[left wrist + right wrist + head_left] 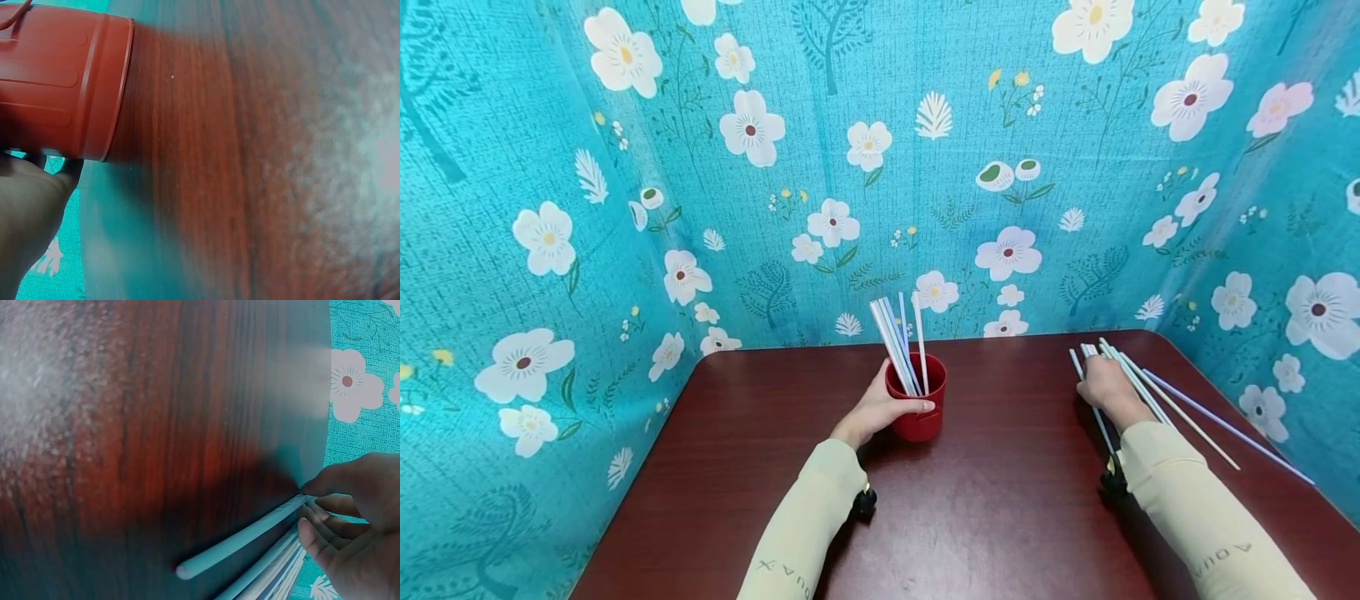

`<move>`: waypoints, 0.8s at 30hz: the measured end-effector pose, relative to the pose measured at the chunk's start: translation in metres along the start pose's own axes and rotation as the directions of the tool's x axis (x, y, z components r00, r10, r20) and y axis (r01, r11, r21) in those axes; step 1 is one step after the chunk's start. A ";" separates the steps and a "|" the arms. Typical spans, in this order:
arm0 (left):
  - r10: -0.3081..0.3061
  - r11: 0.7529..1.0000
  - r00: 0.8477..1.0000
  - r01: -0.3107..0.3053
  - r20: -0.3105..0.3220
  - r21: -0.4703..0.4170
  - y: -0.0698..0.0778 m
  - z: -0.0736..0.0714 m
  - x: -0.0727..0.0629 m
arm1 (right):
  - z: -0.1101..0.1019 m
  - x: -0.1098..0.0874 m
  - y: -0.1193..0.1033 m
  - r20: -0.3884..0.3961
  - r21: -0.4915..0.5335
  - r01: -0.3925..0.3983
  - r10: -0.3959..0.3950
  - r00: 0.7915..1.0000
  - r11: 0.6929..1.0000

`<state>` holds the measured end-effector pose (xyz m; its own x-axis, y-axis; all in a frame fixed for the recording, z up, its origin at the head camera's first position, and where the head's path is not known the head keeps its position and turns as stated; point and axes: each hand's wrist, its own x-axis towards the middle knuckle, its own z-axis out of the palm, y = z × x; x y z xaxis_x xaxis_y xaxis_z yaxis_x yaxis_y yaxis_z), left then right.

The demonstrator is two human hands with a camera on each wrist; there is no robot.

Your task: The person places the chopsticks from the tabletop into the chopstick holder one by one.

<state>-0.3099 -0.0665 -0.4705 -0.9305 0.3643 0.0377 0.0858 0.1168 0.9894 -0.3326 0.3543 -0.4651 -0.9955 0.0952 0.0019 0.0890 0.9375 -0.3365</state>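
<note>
A small red bucket (917,425) stands on the table, several long, thin straw-like sticks (895,346) leaning upright in it. My left hand (880,407) grips its side, thumb across the front near the rim. In the left wrist view the bucket (56,81) shows ribbed walls and part of a handle; most of the fingers are hidden there. At the right, my right hand (1108,387) is over a loose pile of pale sticks (1180,408). In the right wrist view its thumb and fingers pinch the end of one pale stick (244,540), beside several others.
The dark red-brown table (985,500) ends at a blue flowered cloth (850,167) at the back and sides. A purple stick (1232,429) lies apart, outermost on the right. Each wrist carries a small black device (864,503).
</note>
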 end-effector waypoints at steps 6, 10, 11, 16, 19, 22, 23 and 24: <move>0.003 1.000 1.000 -0.003 -0.002 0.004 0.002 0.000 -0.001 | -0.005 -0.002 -0.006 0.044 -0.010 0.006 -0.005 0.999 1.000; -0.006 1.000 1.000 0.007 -0.007 0.010 0.003 0.000 -0.002 | -0.009 -0.005 -0.012 0.096 -0.015 0.013 -0.012 0.995 1.000; -0.008 1.000 1.000 0.008 -0.007 0.010 0.003 0.000 -0.002 | -0.010 -0.006 -0.013 0.108 -0.010 0.013 -0.012 0.994 1.000; -0.004 1.000 1.000 0.004 0.000 -0.001 0.002 0.000 -0.001 | -0.008 -0.005 -0.015 0.170 0.064 -0.014 0.003 0.985 0.998; -0.002 1.000 1.000 0.002 0.003 0.001 0.001 -0.001 -0.001 | -0.007 -0.001 -0.016 0.225 0.104 -0.054 0.029 0.974 0.993; -0.005 1.000 1.000 0.005 -0.001 0.004 0.001 -0.001 -0.001 | -0.007 0.000 -0.019 0.262 0.111 -0.079 0.048 0.964 0.991; -0.006 1.000 1.000 0.006 -0.001 0.004 0.001 -0.001 -0.001 | -0.008 0.000 -0.020 0.269 0.108 -0.084 0.052 0.962 0.991; -0.006 1.000 1.000 0.006 -0.002 0.004 0.001 -0.001 0.000 | -0.008 -0.001 -0.021 0.270 0.108 -0.083 0.052 0.961 0.991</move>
<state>-0.3099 -0.0670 -0.4699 -0.9316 0.3621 0.0319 0.0816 0.1229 0.9891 -0.3331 0.3370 -0.4506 -0.9616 0.0493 -0.2699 0.1674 0.8848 -0.4349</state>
